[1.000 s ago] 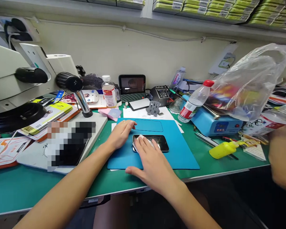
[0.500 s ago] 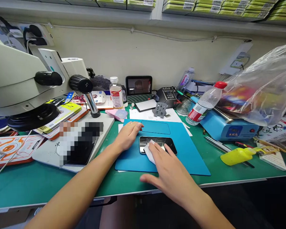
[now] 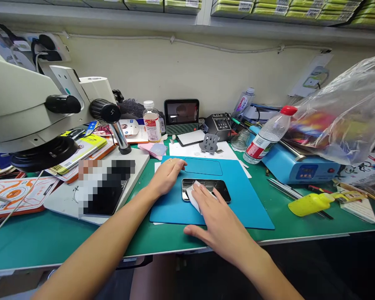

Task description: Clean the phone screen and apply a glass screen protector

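A phone (image 3: pixel 223 190) with a dark, glossy face lies flat on a blue mat (image 3: pixel 250 212), light streaks reflecting across it. My right hand (image 3: pixel 214 208) presses a white wipe (image 3: pixel 193 200) onto the phone's left and middle part. Its fingers lie over the wipe, while the thumb sticks out to the left above the mat. My left hand (image 3: pixel 166 177), a ring on one finger, rests on the mat's upper left, apart from the phone. Its fingers are curled together and I see nothing in them. A phone outline (image 3: pixel 203 167) is marked on the mat behind the phone.
To the left stands a microscope (image 3: pixel 25 108) on a pale base, with another dark phone (image 3: pixel 104 200) there. On the right are a red-capped bottle (image 3: pixel 265 139), a blue machine (image 3: pixel 300 166), tweezers (image 3: pixel 284 188) and a yellow bottle (image 3: pixel 309 204). A small screen (image 3: pixel 181 111) stands behind.
My right hand and the wipe have shifted very slightly left on the phone. My left hand stays at the same place on the mat. The whole view has moved a little.
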